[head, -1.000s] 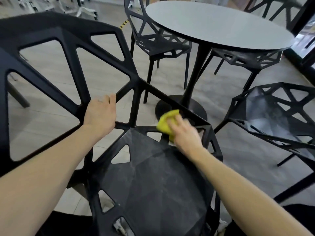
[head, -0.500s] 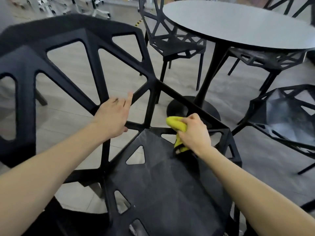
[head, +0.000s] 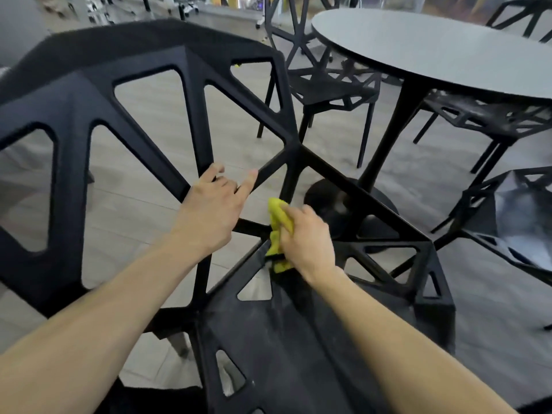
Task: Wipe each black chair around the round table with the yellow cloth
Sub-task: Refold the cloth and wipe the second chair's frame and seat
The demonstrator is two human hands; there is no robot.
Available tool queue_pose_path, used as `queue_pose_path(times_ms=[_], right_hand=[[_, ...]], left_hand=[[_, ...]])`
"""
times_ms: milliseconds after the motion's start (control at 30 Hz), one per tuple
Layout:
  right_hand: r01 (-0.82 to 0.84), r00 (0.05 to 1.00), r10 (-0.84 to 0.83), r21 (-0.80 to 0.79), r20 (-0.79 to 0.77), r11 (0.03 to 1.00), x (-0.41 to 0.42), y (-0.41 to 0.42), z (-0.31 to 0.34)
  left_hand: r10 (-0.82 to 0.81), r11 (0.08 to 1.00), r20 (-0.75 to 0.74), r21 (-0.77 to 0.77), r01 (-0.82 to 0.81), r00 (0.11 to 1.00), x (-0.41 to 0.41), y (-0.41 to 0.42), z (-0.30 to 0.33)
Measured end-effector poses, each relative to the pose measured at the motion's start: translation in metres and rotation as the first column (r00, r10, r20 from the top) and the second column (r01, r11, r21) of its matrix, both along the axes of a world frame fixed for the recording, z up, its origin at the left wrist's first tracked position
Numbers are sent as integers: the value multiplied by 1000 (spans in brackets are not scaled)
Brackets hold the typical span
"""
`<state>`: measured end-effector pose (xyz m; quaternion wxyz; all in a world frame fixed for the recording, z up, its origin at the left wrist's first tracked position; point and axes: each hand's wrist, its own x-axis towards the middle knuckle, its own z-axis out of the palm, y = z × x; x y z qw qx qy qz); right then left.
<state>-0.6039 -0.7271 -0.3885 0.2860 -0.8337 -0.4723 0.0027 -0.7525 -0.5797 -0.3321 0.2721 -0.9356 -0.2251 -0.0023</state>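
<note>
The right hand (head: 307, 239) squeezes the yellow cloth (head: 279, 231) in a bunched-up wad, with its fingers curled tight around it. The cloth presses on the near black chair (head: 268, 348), right where the seat meets the bars of the back. A second ago the cloth was farther right, by the seat's far corner; now it has slid left along the back edge of the seat. So the rubbing is moving across the chair bit by bit. The left hand (head: 213, 210) has changed too: it has slid along the bar, and now the fingers spread out and only rest on it, holding nothing tight. It looks like it steadies the chair. The seat looks dusty close to the person, so this chair is likely not done. Three more black chairs, such as one behind the table (head: 325, 91), wait around the round table (head: 433, 52).
</note>
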Motion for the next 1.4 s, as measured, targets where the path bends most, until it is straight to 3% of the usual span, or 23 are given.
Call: queue_pose_path(times_ms=[67, 133, 233, 333, 400, 467, 533, 633, 733, 800, 833, 900, 967, 1033, 1100, 1200, 1300, 1400], right_hand=[[131, 991, -131, 219, -13, 967, 13, 21, 39], [227, 974, -214, 298, -76, 927, 30, 44, 64], [290, 952, -264, 182, -154, 940, 28, 52, 45], [136, 934, -166, -115, -315, 984, -8, 22, -3], [211, 872, -214, -57, -441, 976, -8, 9, 0], [397, 823, -272, 161, -499, 904, 10, 21, 32], [424, 864, -260, 343, -431, 838, 31, 44, 71], [380, 909, -273, 362, -314, 851, 42, 63, 86], [251, 955, -233, 81, -186, 965, 18, 46, 26], [149, 961, -169, -104, -219, 983, -8, 29, -11], [163, 942, -188, -112, -279, 980, -12, 25, -16], [253, 903, -249, -34, -351, 967, -6, 24, -1], [342, 907, -272, 187, -323, 921, 8, 23, 34], [317, 947, -248, 481, -203, 817, 22, 35, 78], [188, 977, -208, 598, -35, 780, 31, 61, 108], [19, 997, -55, 479, 61, 878, 28, 75, 89], [53, 998, -55, 329, -3, 943, 29, 43, 32], [138, 986, -107, 271, -128, 953, 29, 28, 38]], left_hand=[[3, 1000, 8, -7, -3, 1000, 0, 0, 1], [-2, 1000, 25, -29, 2, 1000, -1, 0, 1], [0, 999, 16, -35, 1, 1000, 0, -1, 1], [6, 999, 7, -33, -5, 1000, 0, -3, 4], [0, 1000, 14, -29, 0, 1000, 1, -6, 4], [2, 1000, 33, -17, -1, 999, 0, -3, 3], [0, 999, 42, -45, 2, 999, -1, 0, 2], [0, 997, 52, -73, 4, 999, 1, -3, 3], [11, 998, 43, -65, -8, 999, 1, -4, 4], [0, 999, 26, -40, 1, 1000, 1, -5, 6], [-6, 1000, 23, -31, 7, 1000, 1, -5, 7], [1, 999, 24, -32, -1, 1000, 1, -5, 6], [4, 998, 23, -64, -3, 1000, 2, -4, 6], [-2, 997, 37, -82, 5, 999, 1, -3, 5], [-17, 997, 29, -70, 19, 999, 0, -2, 5], [-14, 998, 12, -66, 15, 1000, -1, 0, 5], [-4, 998, 28, -64, 6, 1000, 0, 1, 4], [-11, 998, 35, -66, 13, 999, 1, 1, 2]])
